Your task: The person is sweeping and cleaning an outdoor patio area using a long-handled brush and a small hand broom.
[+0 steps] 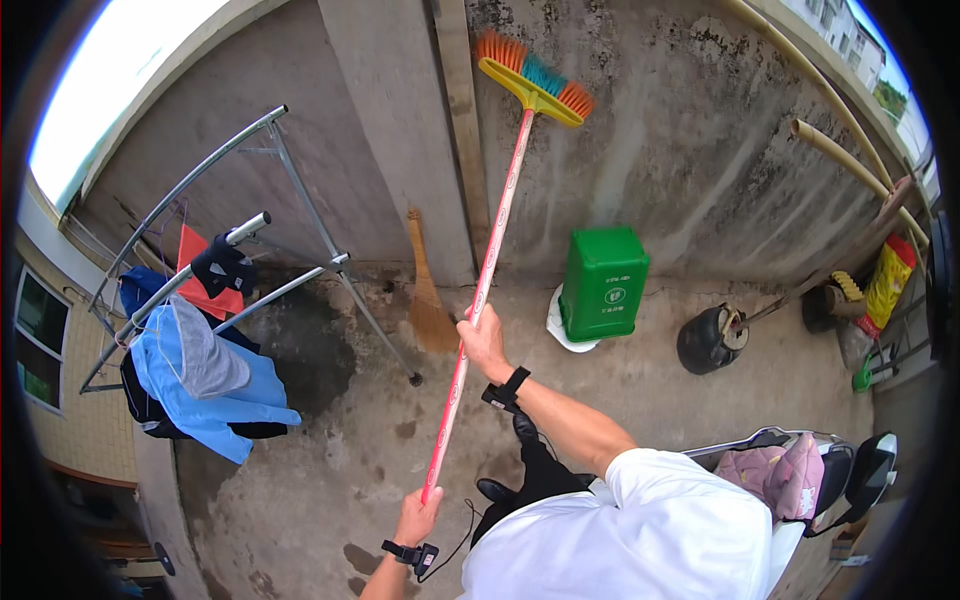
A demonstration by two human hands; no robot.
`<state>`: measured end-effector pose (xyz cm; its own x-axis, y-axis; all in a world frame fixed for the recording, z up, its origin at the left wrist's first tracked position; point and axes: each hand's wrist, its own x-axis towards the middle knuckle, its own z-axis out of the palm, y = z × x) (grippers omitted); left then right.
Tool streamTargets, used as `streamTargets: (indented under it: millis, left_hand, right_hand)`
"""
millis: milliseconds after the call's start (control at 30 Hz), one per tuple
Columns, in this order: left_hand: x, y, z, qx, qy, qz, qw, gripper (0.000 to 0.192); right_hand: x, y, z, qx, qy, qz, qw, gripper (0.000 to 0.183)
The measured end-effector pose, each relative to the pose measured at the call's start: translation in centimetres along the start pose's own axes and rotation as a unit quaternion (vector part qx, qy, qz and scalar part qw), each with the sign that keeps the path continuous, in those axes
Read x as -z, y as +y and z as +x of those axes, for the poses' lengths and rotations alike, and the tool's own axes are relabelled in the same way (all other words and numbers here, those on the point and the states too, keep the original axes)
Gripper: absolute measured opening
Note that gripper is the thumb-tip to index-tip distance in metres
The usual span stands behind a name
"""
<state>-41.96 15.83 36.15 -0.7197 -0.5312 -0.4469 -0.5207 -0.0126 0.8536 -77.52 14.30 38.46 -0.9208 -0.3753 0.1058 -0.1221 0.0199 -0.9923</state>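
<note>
A broom [504,214] with a red-and-white patterned pole is raised slantwise, its yellow head [529,86] and orange and teal bristles uppermost, in front of the stained wall. My right hand [484,341] is closed around the middle of the pole. Lower down, my left hand [418,517] grips the pole's bottom end. Both wrists wear black straps with small devices. Whether the bristles touch the wall, I cannot tell. Behind the pole, a straw broom [424,292] leans against the concrete pillar.
A green bin [606,285] and a black bucket [711,339] stand by the wall. At left is a metal rack [300,187] hung with clothes, including a blue jacket [202,382]. Bamboo poles [847,154] lean at right, above a scooter with a pink cover [795,476].
</note>
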Motion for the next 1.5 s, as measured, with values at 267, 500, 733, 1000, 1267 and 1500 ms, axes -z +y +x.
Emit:
streamTargets:
  millis: [267, 500, 733, 1000, 1267, 1500]
  left_hand:
    - [0.2, 4.9, 2.7, -0.069, 0.037, 0.014, 0.997, 0.043]
    - [0.4, 2.0, 2.0, 0.033, 0.052, 0.022, 0.998, 0.047]
    - [-0.1, -0.3, 3.9, 0.047, 0.080, 0.149, 0.984, 0.047]
    - [-2.3, 0.7, 5.1, 0.107, 0.019, 0.191, 0.975, 0.050]
    - [-1.9, 0.7, 3.5, 0.133, -0.034, 0.266, 0.954, 0.040]
    - [-4.0, 0.2, 6.7, 0.157, -0.040, 0.089, 0.983, 0.039]
  right_hand:
    - [0.8, -6.7, 4.3, 0.014, -0.005, 0.134, 0.991, 0.015]
    - [-3.8, 6.6, 3.7, -0.083, 0.020, 0.034, 0.996, 0.010]
    - [-5.6, 13.9, 2.9, -0.154, -0.001, 0.090, 0.984, 0.011]
    - [-3.3, 25.5, -0.6, -0.330, -0.024, 0.026, 0.943, 0.007]
    - [-0.5, 28.5, -8.0, -0.450, -0.097, 0.164, 0.872, 0.007]
    - [0.0, 28.8, -6.2, -0.469, -0.087, 0.181, 0.860, 0.015]
